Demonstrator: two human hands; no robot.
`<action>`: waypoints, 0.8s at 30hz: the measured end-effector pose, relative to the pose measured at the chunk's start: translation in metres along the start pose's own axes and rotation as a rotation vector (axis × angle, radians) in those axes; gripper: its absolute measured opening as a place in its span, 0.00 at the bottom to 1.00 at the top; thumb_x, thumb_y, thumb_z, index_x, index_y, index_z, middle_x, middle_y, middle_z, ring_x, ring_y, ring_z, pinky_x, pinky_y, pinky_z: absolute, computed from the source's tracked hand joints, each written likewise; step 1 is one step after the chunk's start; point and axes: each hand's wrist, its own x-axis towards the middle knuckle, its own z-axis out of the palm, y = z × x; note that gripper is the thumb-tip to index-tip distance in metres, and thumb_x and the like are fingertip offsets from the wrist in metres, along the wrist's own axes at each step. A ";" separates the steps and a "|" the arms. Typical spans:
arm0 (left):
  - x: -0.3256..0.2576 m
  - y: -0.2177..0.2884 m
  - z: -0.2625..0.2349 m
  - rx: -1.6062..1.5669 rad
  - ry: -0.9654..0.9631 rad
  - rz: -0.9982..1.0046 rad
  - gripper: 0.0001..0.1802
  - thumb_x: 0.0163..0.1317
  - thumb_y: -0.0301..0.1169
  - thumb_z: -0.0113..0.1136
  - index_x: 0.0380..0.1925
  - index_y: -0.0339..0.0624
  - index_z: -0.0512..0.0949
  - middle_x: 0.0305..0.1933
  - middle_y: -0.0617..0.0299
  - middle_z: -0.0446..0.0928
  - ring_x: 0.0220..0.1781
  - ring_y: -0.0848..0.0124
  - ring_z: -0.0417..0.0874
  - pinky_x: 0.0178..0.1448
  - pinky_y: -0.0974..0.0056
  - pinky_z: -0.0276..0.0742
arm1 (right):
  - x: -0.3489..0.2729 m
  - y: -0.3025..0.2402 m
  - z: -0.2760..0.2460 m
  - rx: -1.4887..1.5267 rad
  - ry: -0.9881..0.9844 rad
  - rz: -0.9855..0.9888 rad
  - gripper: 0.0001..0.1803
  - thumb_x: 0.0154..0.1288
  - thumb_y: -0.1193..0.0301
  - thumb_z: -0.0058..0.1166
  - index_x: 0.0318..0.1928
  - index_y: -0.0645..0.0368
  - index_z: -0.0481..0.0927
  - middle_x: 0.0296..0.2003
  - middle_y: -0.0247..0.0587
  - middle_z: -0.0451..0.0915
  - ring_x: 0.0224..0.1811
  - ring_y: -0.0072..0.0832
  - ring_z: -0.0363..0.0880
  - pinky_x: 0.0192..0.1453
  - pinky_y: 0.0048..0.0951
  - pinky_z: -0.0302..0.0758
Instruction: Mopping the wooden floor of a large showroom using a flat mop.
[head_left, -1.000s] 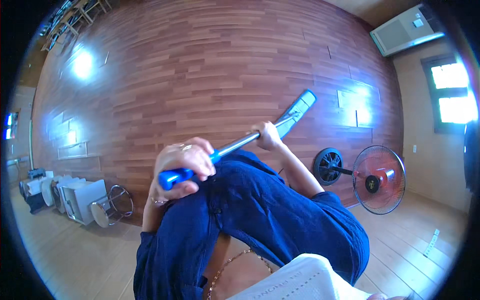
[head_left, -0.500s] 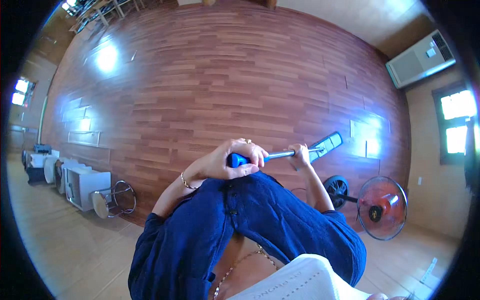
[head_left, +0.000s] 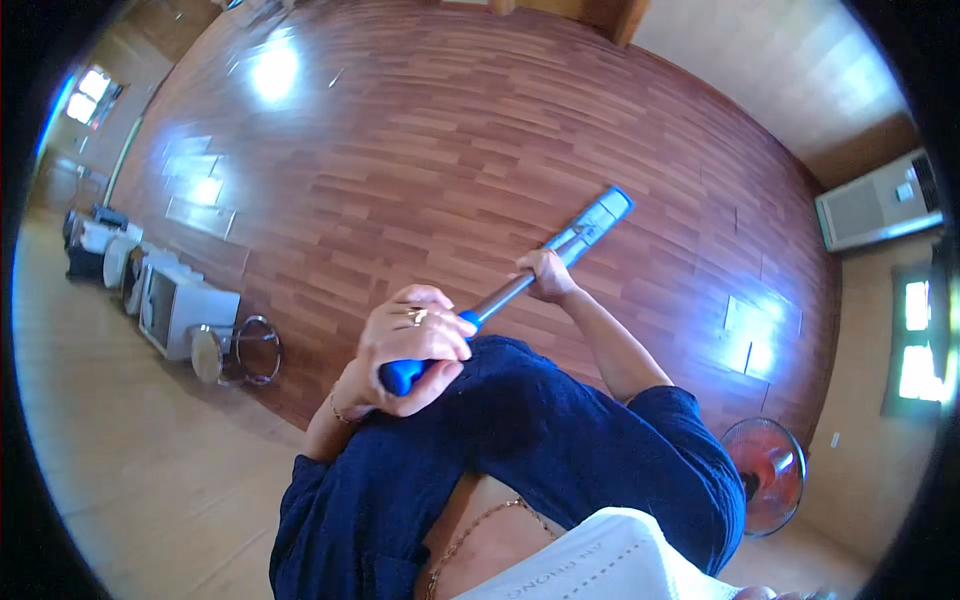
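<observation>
A flat mop point(head_left: 500, 296) slants up and to the right in front of me, its silver pole ending in a blue grip. Near the top end, my left hand point(head_left: 412, 340), with a ring on one finger, is wrapped round that blue grip. Farther down the pole, my right hand point(head_left: 547, 275) is closed on the metal. The long blue and pale mop head point(head_left: 592, 226) lies on the brown wood-look floor point(head_left: 420, 190) just beyond my right hand. The underside of the mop head is hidden.
At the left stand a round stool point(head_left: 236, 352) with metal legs and a white box-like cabinet point(head_left: 186, 308), with more items behind. A standing fan point(head_left: 768, 478) is at the right, partly covered by my sleeve. A white air-conditioner unit point(head_left: 875, 205) stands by the right wall.
The mop head has swung left and farther away from me. My right hand has moved left and forward with the pole, while my left hand has shifted left and nearer my body. The view has turned.
</observation>
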 end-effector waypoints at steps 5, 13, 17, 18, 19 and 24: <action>-0.037 0.048 -0.027 0.174 0.185 0.048 0.05 0.43 0.25 0.63 0.20 0.44 0.75 0.25 0.62 0.81 0.35 0.63 0.85 0.47 0.53 0.76 | 0.062 -0.075 0.033 0.110 -0.126 -0.325 0.18 0.52 0.61 0.63 0.17 0.58 0.72 0.20 0.47 0.75 0.26 0.47 0.76 0.30 0.45 0.69; -0.078 0.116 -0.004 0.317 0.351 0.155 0.17 0.51 0.42 0.70 0.21 0.42 0.77 0.18 0.64 0.76 0.24 0.68 0.82 0.39 0.59 0.78 | 0.084 -0.171 0.103 0.207 -0.467 -0.621 0.09 0.38 0.66 0.63 0.22 0.53 0.77 0.26 0.46 0.80 0.33 0.48 0.80 0.36 0.46 0.74; -0.077 0.121 0.002 0.447 0.323 0.158 0.22 0.48 0.49 0.72 0.18 0.43 0.75 0.17 0.66 0.74 0.22 0.69 0.80 0.36 0.62 0.79 | 0.088 -0.185 0.118 0.255 -0.516 -0.693 0.07 0.37 0.69 0.62 0.21 0.52 0.78 0.25 0.44 0.80 0.32 0.47 0.80 0.36 0.46 0.74; -0.075 0.125 0.003 0.477 0.335 0.128 0.23 0.47 0.50 0.72 0.17 0.43 0.75 0.16 0.66 0.74 0.22 0.69 0.80 0.37 0.63 0.78 | 0.088 -0.188 0.120 0.266 -0.567 -0.668 0.07 0.38 0.69 0.62 0.21 0.52 0.78 0.25 0.44 0.80 0.32 0.47 0.80 0.35 0.46 0.74; -0.075 0.126 0.002 0.477 0.336 0.127 0.23 0.47 0.50 0.72 0.17 0.43 0.75 0.16 0.66 0.74 0.22 0.69 0.80 0.37 0.63 0.78 | 0.089 -0.188 0.120 0.266 -0.569 -0.668 0.07 0.38 0.69 0.62 0.21 0.52 0.78 0.25 0.44 0.80 0.32 0.47 0.80 0.35 0.46 0.74; -0.073 0.125 -0.012 0.446 0.310 0.122 0.23 0.46 0.51 0.73 0.18 0.43 0.76 0.17 0.66 0.75 0.23 0.70 0.80 0.37 0.62 0.78 | 0.082 -0.193 0.090 0.241 -0.592 -0.563 0.06 0.38 0.69 0.60 0.23 0.53 0.79 0.26 0.46 0.80 0.33 0.47 0.80 0.35 0.46 0.75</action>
